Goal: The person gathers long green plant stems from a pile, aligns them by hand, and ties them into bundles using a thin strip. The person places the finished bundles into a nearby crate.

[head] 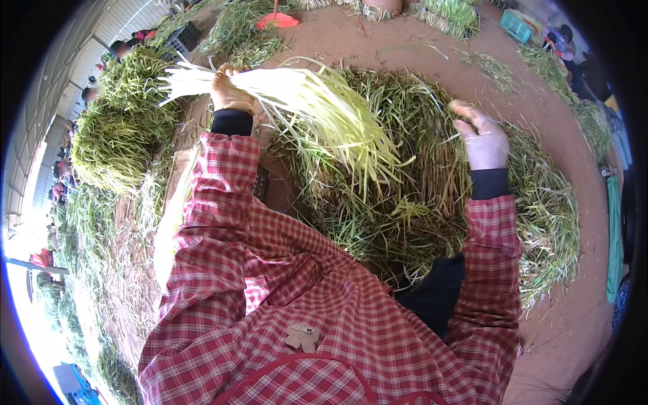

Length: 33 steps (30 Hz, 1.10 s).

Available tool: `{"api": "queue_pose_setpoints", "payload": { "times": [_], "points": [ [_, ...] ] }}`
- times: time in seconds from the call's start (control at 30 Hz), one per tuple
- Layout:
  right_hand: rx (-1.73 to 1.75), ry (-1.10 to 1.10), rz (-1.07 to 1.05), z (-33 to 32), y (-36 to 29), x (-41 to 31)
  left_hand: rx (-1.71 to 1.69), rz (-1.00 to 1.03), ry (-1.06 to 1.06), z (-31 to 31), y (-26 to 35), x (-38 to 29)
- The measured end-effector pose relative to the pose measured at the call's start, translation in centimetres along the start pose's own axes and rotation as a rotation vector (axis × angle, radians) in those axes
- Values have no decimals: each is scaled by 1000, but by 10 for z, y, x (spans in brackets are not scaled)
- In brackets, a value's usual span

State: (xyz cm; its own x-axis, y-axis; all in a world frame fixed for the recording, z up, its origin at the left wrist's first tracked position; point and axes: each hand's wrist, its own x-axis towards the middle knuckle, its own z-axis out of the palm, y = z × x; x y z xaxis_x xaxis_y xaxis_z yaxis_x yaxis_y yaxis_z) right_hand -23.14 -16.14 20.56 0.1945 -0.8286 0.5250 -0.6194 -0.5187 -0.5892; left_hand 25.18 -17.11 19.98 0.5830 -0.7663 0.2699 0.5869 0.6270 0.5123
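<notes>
My left hand (231,93) grips a bundle of long, pale yellow-green leafy stalks (314,96), probably blanched chives, close to their white ends. The loose leaf tips fan out to the right and droop over a heap of green and brown leaves (435,172). My right hand (483,139) is raised over the right part of this heap, fingers apart and slightly blurred. A thin leaf strand shows by its thumb; whether it is held, I cannot tell. More pale stalks (174,217) lie beside my left forearm, partly hidden by the sleeve.
Another tall leaf pile (126,121) stands at the left, near a dark plastic crate (183,39). A red dustpan (277,20) rests on the earthen floor (405,38). Farther off are a teal crate (516,26) and a seated person (561,43). Several people sit along the left wall.
</notes>
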Motion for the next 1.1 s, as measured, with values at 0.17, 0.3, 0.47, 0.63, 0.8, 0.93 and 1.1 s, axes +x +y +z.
{"api": "queue_pose_setpoints", "payload": {
  "times": [0.17, 0.3, 0.47, 0.63, 0.8, 0.93, 1.1],
  "points": [
    [594, -386, 261, 40, -42, 3, -83, 43, -51, 32, -2, -27],
    [78, -534, 199, 72, -57, -3, -30, 21, -105, 46, -4, -39],
    [211, -376, 257, 106, -61, -1, -69, -81, -275, 54, -11, -50],
    [998, -234, 432, 98, -51, 3, 7, -11, -253, 55, -5, -55],
    [924, -38, 482, 49, -1, 7, 1, -3, -77, 43, 15, -38],
    [716, 51, 537, 7, 32, 12, -23, 44, -14, 26, 27, -26],
    [-246, -39, 128, 7, 15, -10, -80, 29, -35, 21, 36, -19]
  ]
}}
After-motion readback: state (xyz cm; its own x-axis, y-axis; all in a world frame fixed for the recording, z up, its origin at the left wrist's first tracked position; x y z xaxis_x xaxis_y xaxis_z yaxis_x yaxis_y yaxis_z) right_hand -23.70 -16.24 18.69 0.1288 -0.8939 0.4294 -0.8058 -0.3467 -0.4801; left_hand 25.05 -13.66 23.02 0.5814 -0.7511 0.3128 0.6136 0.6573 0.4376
